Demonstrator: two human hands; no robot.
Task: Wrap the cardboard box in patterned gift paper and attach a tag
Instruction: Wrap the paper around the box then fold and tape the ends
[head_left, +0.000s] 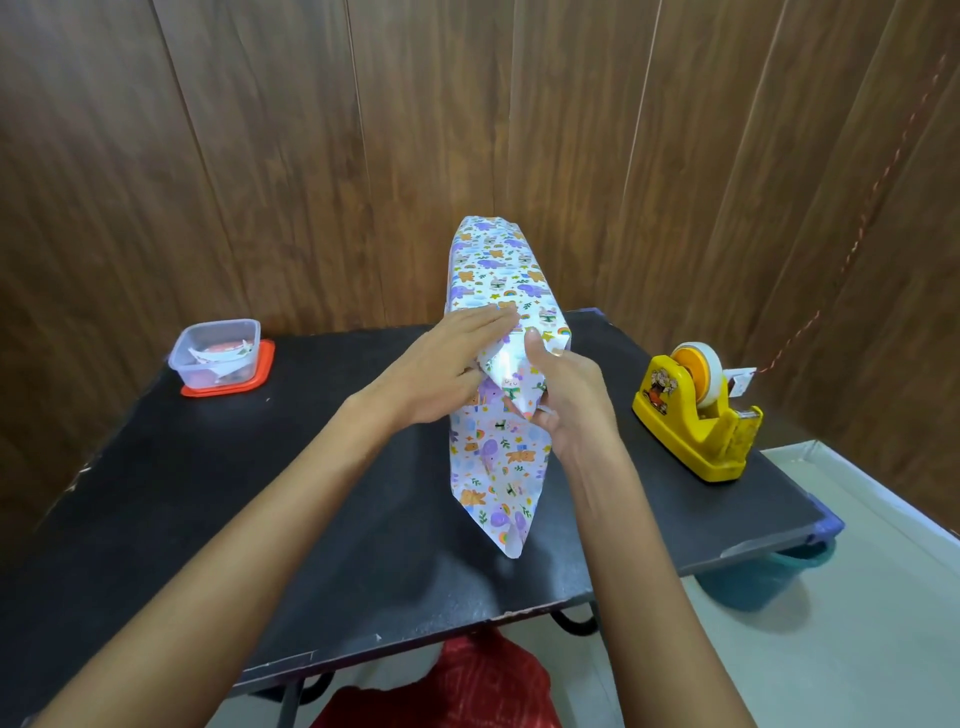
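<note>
A box wrapped in white gift paper (498, 270) with purple and orange cartoon animals stands tilted on the black table (218, 493), its far end raised. My left hand (441, 369) lies flat with straight fingers against the near end of the box, pressing a paper fold. My right hand (561, 395) grips the folded side flap at that end, thumb up on the paper. A loose pointed flap of paper (504, 493) hangs from the near end down onto the table. The cardboard itself is hidden under the paper.
A yellow tape dispenser (696, 415) with a tape roll sits at the table's right edge. A clear plastic container (218, 353) with paper pieces rests on a red lid at the back left. A teal bucket (769, 577) stands on the floor to the right. Wooden panels stand behind.
</note>
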